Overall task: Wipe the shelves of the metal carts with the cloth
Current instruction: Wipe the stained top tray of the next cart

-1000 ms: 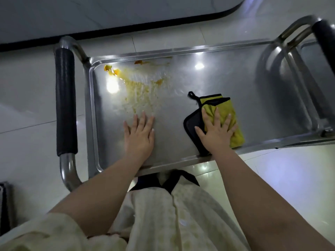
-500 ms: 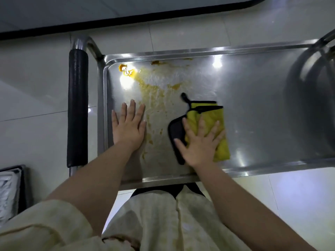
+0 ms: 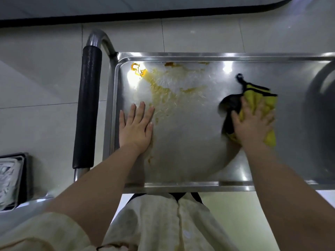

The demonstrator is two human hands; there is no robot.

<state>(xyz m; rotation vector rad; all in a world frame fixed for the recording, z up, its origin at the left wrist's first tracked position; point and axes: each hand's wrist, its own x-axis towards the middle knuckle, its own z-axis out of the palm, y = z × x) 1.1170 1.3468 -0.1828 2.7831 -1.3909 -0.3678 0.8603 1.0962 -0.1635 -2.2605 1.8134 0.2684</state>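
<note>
L hand [image 3: 136,126] flat, R hand [image 3: 253,124] flat, splayed

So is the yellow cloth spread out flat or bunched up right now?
Bunched up. The yellow cloth lies folded and rumpled under the right hand, its black backing turned up beside the thumb and its loop sticking out on the shelf.

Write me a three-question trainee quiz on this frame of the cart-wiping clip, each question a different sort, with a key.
1. True or false: the right hand presses the yellow cloth flat on the cart shelf.
2. Where does the orange-yellow smear lie? A) under the cloth B) in the far-left part of the shelf, beyond the left hand C) on the black handle grip
3. Fill in: the left hand rests flat and holds ____.

Key: 1 true; 2 B; 3 nothing
</note>
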